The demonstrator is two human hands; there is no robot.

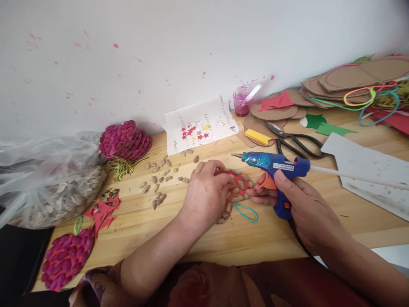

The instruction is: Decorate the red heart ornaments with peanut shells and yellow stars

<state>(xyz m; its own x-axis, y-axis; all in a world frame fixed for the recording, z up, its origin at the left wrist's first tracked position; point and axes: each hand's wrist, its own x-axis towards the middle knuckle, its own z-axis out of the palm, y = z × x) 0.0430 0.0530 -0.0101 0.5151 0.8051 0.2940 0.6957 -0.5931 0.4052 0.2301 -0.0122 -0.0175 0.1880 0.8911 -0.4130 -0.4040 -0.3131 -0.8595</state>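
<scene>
My right hand (306,204) grips a blue hot glue gun (260,159) by its handle, fingers near the orange trigger, nozzle pointing left. A white glue stick (332,172) runs out of its back. My left hand (207,189) is bent over a red piece (231,197) covered with unshelled peanuts, its fingertips drawn together at the left part; what they pinch is hidden. The right hand's fingertips are close to the red piece's right edge. A turquoise cord loop (246,213) sticks out of the piece. Loose peanuts (159,198) lie scattered left of my left hand.
Left are a plastic bag of shells (73,192), a stack of magenta pieces (124,140), one more magenta piece (68,258) and red scraps (102,217). Behind lie paper with stars (198,123), a pink-stained cup (242,104), scissors (298,143) and cardboard shapes (345,81).
</scene>
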